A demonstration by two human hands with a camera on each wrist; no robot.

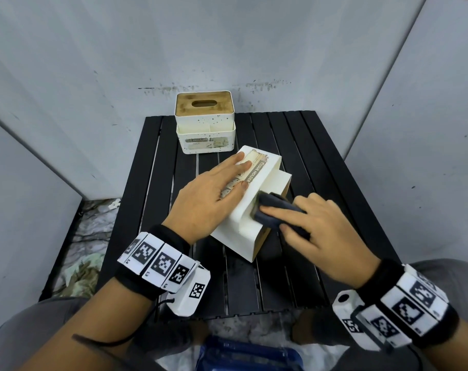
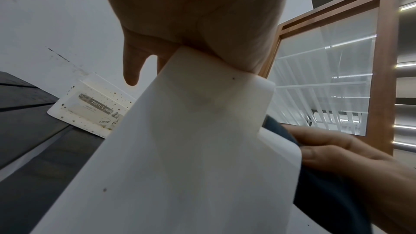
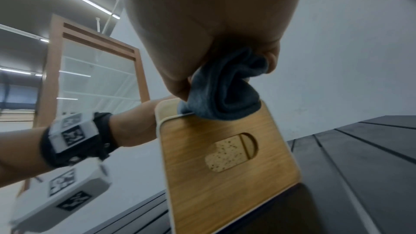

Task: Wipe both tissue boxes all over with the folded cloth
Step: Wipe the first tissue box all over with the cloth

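At frame centre, your flat left hand [image 1: 213, 194] steadies the tipped white bamboo-lidded tissue box [image 1: 257, 210] while your right hand [image 1: 321, 231] grips the folded dark-blue cloth [image 1: 274, 214], wiping its side; the upright speckled box [image 1: 204, 123] likely follows.

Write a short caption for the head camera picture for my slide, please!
Left hand steadies a tipped tissue box while the right hand wipes it with a dark cloth.
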